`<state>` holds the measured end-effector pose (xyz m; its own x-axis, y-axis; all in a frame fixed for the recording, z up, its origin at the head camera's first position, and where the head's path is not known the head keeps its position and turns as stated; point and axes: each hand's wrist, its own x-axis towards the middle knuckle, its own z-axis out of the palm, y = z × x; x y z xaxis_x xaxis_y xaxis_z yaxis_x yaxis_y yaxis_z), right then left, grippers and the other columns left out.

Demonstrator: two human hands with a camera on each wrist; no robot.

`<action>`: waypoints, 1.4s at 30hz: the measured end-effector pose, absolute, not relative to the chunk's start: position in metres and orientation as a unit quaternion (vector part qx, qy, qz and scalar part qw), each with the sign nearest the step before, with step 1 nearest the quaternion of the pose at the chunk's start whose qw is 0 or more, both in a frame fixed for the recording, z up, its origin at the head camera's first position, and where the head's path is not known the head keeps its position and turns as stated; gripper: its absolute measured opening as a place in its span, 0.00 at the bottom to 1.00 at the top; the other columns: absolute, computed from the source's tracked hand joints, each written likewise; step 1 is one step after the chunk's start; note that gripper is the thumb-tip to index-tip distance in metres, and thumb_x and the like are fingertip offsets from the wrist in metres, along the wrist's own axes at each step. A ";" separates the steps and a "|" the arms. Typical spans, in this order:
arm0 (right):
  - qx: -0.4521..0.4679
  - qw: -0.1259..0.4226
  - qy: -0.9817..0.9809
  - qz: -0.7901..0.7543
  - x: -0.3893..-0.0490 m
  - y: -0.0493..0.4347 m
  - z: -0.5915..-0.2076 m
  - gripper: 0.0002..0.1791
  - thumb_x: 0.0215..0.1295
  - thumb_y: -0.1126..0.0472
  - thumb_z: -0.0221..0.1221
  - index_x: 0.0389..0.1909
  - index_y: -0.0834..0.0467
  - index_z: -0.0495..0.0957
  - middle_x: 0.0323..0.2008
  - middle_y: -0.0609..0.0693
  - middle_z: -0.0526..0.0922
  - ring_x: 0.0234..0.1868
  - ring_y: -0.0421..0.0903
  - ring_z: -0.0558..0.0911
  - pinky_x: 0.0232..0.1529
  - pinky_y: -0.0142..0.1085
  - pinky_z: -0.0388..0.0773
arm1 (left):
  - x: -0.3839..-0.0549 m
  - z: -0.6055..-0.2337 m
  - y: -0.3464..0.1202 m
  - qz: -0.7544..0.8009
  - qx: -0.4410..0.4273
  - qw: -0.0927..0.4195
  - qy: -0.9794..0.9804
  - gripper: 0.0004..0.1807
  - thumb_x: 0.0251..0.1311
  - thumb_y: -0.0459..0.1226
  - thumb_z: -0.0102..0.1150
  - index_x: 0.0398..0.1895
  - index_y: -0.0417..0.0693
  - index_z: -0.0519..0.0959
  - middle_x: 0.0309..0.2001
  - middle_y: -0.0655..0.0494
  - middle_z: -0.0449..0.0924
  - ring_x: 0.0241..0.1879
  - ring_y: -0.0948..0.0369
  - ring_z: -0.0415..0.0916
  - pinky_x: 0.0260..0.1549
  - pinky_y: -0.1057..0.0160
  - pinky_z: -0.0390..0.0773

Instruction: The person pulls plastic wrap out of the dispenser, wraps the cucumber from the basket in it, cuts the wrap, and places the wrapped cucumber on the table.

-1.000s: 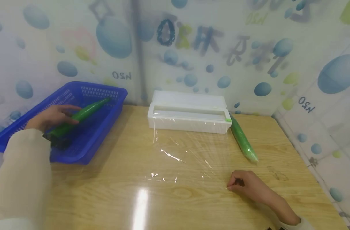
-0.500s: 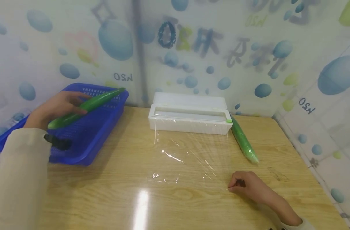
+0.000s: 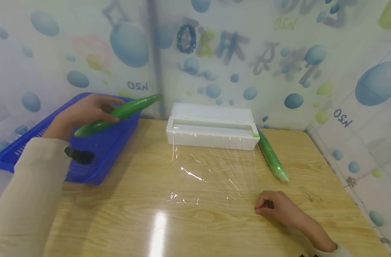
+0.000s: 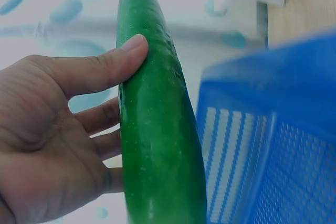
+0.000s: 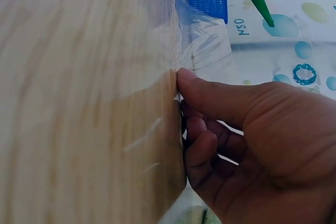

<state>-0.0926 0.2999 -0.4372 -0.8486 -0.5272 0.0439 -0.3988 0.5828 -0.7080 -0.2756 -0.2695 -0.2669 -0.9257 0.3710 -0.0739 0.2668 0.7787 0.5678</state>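
My left hand [image 3: 86,112] grips a green cucumber [image 3: 128,109] above the blue basket [image 3: 118,150], thumb on one side and fingers round the other. In the left wrist view the cucumber [image 4: 157,129] runs lengthwise past the thumb. Clear plastic wrap [image 3: 195,175] stretches from a white wrap box [image 3: 211,141] toward me over the table. At the wrap's near right corner my right hand [image 3: 279,207] pinches its edge between thumb and curled fingers; the right wrist view shows this pinch [image 5: 231,124] close up. A second cucumber [image 3: 272,157], looking wrapped in film, lies right of the box.
The wooden table [image 3: 118,221] ends at a patterned wall [image 3: 211,46] behind and at the right. The box's lid [image 3: 211,111] stands raised at its back. A dark wrist device [image 3: 81,156] hangs at the left sleeve over the basket.
My left hand has lifted the cucumber up out of the basket and moved it to the right, its tip now past the basket's rim. My right hand stays on the wrap's corner.
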 end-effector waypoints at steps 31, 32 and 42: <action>-0.261 0.073 0.887 -0.374 -0.094 0.299 -0.440 0.06 0.58 0.58 0.66 0.28 0.45 0.78 0.26 0.36 0.77 0.26 0.34 0.75 0.25 0.30 0.74 | -0.256 -0.288 -0.127 0.324 0.314 0.133 0.882 0.32 0.49 0.31 0.71 0.61 0.47 0.74 0.49 0.42 0.80 0.48 0.46 0.78 0.46 0.50 0.77; -0.261 0.073 0.887 -0.374 -0.094 0.299 -0.440 0.06 0.59 0.58 0.66 0.28 0.45 0.78 0.26 0.36 0.77 0.26 0.34 0.75 0.25 0.30 0.74 | -0.256 -0.289 -0.123 0.323 0.320 0.135 0.880 0.32 0.49 0.31 0.71 0.61 0.47 0.74 0.48 0.42 0.80 0.48 0.46 0.78 0.46 0.50 0.77; -0.262 0.078 0.887 -0.371 -0.094 0.300 -0.440 0.05 0.59 0.56 0.66 0.28 0.47 0.78 0.26 0.35 0.77 0.26 0.33 0.75 0.25 0.30 0.74 | -0.249 -0.308 -0.085 0.302 0.395 0.166 0.852 0.31 0.50 0.33 0.71 0.61 0.50 0.75 0.48 0.53 0.81 0.49 0.55 0.77 0.45 0.58 0.77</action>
